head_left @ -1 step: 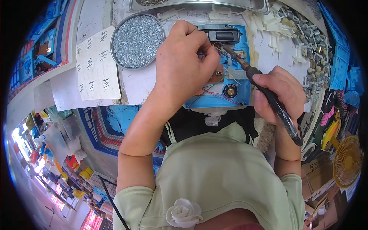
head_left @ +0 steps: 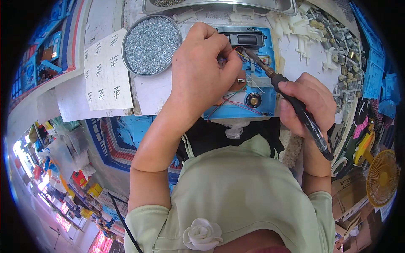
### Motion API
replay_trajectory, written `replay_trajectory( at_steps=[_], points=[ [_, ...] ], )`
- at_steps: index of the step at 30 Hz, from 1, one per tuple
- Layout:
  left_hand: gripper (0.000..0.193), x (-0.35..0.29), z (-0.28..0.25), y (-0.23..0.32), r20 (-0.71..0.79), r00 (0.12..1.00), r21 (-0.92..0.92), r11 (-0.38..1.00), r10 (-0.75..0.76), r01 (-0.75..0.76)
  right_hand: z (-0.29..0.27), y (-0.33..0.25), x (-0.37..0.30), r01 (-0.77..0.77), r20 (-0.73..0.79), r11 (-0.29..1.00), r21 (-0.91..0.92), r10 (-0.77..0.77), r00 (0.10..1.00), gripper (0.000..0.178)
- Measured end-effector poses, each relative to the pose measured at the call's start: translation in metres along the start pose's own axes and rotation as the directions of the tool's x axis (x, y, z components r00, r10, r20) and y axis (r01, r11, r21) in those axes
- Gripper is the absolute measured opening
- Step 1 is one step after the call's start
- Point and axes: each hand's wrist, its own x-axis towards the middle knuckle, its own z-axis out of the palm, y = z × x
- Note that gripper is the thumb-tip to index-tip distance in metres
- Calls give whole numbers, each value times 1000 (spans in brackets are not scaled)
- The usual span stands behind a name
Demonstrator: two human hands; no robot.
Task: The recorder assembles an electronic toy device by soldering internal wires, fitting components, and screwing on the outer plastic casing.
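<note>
In my right hand [head_left: 310,103] is a soldering iron [head_left: 295,97] with a black handle, its tip pointing up and left. That tip sits among thin coloured wires [head_left: 249,56] beside a black rectangular part in a blue plastic housing [head_left: 268,95]. My left hand [head_left: 206,63] reaches over the left side of the housing with thumb and fingers pinched close to the iron's tip. What the pinch holds is hidden behind the fingers. Inside the housing are a small round speaker [head_left: 253,100], a small brown circuit board [head_left: 237,84] and red and green wires.
A round tin [head_left: 123,50] full of small screws stands left, next to a paper sheet [head_left: 95,80] with handwriting. White plastic parts [head_left: 301,31] and several small motors [head_left: 346,55] lie right. A metal tray [head_left: 228,1] is at the back; a yellow fan [head_left: 383,178] stands lower right.
</note>
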Motion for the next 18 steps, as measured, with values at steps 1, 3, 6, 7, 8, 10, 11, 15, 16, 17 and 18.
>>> replay_trajectory(
  at_steps=[1, 3, 6, 7, 8, 10, 11, 15, 16, 17, 18],
  points=[
    [7, 0, 0, 1, -2, 1000, 1, 1000, 1, -1, 0, 0, 0, -1, -2, 1000, 1, 1, 1000, 34],
    [7, 0, 0, 1, -10, 1000, -2, 1000, 3, -3, 0, 0, 0, -2, -6, 1000, 2, 2, 1000, 33],
    [8, 0, 0, 0, -19, 1000, -8, 1000, 3, -3, -2, -1, -2, -2, 2, 1000, 22, 2, 1000, 33],
    [8, 0, 1, 0, -20, 1000, -11, 1000, 3, -3, -3, -1, -2, -5, 4, 1000, 20, 5, 1000, 32],
    [8, 0, 1, 0, -22, 1000, -13, 1000, -1, 1, -4, -2, -3, -8, 6, 1000, 19, 7, 1000, 32],
    [8, 0, 1, 0, -27, 1000, -16, 1000, -8, 8, -4, -1, -3, -9, 6, 1000, 20, 9, 1000, 32],
    [8, 0, 1, 1, -26, 1000, -9, 1000, -5, 5, -4, -1, -3, -7, 4, 1000, 23, 7, 1000, 32],
    [8, 0, 0, 2, -11, 1000, -3, 1000, -15, 15, -5, -2, -1, -31, 9, 999, 12, 31, 999, 32],
    [8, 0, 0, 3, -5, 1000, -6, 1000, -23, 23, -6, -2, -1, -36, 13, 999, 10, 36, 999, 32],
    [8, 0, 0, 2, -4, 1000, -7, 1000, -22, 21, -6, -2, -1, -40, 18, 999, 8, 40, 999, 32],
    [8, 0, 0, 2, -3, 1000, -8, 1000, -20, 20, -7, -2, -1, -45, 22, 999, 5, 45, 999, 32]
  ],
)
